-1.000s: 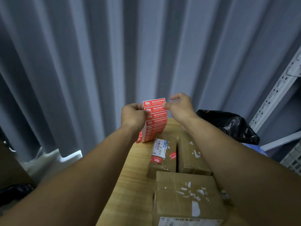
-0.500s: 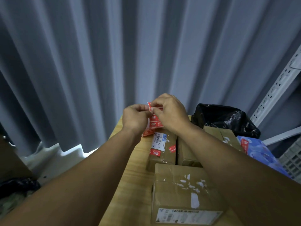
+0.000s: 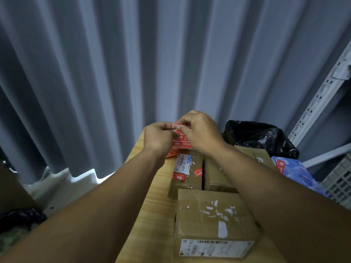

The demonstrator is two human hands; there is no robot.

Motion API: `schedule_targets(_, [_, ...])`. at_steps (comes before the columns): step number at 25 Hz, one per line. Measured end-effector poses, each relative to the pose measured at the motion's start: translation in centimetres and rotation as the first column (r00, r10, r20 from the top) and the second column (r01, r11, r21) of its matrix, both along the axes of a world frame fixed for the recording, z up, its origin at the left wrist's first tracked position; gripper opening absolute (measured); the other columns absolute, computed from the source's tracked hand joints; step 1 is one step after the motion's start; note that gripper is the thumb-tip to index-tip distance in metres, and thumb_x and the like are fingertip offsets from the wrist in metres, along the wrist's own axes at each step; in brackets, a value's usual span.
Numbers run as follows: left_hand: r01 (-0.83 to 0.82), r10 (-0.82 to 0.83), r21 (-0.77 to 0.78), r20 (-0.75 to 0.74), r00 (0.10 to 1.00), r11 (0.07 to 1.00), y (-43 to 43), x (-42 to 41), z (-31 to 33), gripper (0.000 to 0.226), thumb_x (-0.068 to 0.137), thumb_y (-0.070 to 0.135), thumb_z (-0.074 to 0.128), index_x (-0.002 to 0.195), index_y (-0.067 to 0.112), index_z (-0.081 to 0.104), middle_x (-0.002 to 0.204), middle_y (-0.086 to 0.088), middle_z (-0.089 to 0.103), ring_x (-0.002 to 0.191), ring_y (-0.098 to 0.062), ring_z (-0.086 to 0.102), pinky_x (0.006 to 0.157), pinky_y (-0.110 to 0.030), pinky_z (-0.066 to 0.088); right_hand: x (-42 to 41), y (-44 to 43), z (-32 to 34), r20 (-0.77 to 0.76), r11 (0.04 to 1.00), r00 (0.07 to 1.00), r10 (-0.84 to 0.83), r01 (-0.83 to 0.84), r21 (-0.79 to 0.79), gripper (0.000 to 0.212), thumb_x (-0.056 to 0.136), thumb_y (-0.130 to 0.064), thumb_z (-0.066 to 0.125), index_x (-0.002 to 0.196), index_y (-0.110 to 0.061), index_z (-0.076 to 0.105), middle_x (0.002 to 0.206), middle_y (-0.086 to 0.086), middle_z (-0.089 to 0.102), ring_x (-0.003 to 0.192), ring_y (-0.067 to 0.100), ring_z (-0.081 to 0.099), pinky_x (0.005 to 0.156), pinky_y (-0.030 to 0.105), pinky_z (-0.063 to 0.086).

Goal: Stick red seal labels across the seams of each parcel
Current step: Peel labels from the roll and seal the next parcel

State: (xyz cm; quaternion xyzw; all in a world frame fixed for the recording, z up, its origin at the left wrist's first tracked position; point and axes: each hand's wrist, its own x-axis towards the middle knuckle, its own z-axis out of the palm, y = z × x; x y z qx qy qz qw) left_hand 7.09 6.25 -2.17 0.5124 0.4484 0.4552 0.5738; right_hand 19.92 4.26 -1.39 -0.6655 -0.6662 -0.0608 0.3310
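Observation:
A strip of red seal labels (image 3: 180, 142) hangs between my two hands above the far end of the wooden table (image 3: 152, 215). My left hand (image 3: 158, 136) grips the strip's left edge. My right hand (image 3: 200, 131) pinches the strip's top corner with thumb and forefinger. Below them lies a small cardboard parcel (image 3: 187, 171) bearing a white shipping label and two red seals. A second small parcel (image 3: 216, 173) lies beside it, partly under my right forearm. A larger parcel (image 3: 212, 223) sits nearest me.
A black plastic bag (image 3: 260, 137) lies at the back right, with another cardboard box (image 3: 256, 154) and a blue packet (image 3: 296, 173) in front of it. A grey curtain hangs behind the table. A metal shelf upright (image 3: 322, 92) and a grey crate (image 3: 340, 179) stand on the right.
Both hands have come lower with the strip, towards the parcels. My right hand moved from the strip's right edge over its top corner and now pinches there.

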Motion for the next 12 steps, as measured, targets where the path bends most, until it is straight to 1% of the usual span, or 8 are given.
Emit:
schedule_targets(2, [0.005,-0.005,0.001,-0.01,1.0,1.0,-0.14,-0.08,0.01,0.014,0.089,-0.004,0.065,0.089,0.008,0.073,0.084,-0.007,0.073,0.071,-0.017,0.068,0.053,-0.019,0.052,0.02,-0.27,0.08,0.001,1.0,1.0,-0.003,0.003,-0.023,0.011,0.095,-0.025,0.063,0.091,-0.019,0.072,0.094,-0.007,0.064,0.09,0.014,0.058,0.076,0.031,0.048])
schedule_targets(6, [0.012,-0.012,-0.007,-0.026,1.0,1.0,-0.63,-0.22,0.14,0.015,0.09,-0.004,0.064,0.089,0.009,0.07,0.083,-0.006,0.072,0.07,-0.015,0.068,0.046,-0.015,0.05,0.11,-0.75,0.25,-0.041,0.999,0.999,-0.007,0.005,-0.047,0.012,0.096,-0.028,0.061,0.093,-0.021,0.069,0.095,-0.007,0.063,0.088,0.012,0.059,0.075,0.03,0.049])
schedule_targets(8, [0.01,-0.011,-0.018,-0.044,0.999,1.0,-0.68,-0.26,0.11,0.014,0.091,-0.003,0.063,0.09,0.009,0.069,0.084,-0.005,0.072,0.071,-0.014,0.069,0.047,-0.016,0.05,0.18,-0.82,0.3,-0.088,0.998,0.996,-0.026,0.021,-0.053,0.011,0.096,-0.03,0.061,0.092,-0.021,0.067,0.095,-0.007,0.065,0.086,0.013,0.061,0.073,0.029,0.05])
schedule_targets(12, [0.01,-0.011,-0.022,-0.078,0.997,1.0,-0.73,-0.33,0.11,0.015,0.093,-0.002,0.061,0.087,0.011,0.066,0.086,-0.005,0.073,0.074,-0.013,0.069,0.054,-0.019,0.049,0.47,-0.81,0.46,-0.213,0.997,0.975,-0.068,0.057,-0.056,0.011,0.096,-0.028,0.06,0.089,-0.02,0.064,0.091,-0.004,0.068,0.081,0.014,0.065,0.068,0.028,0.051])
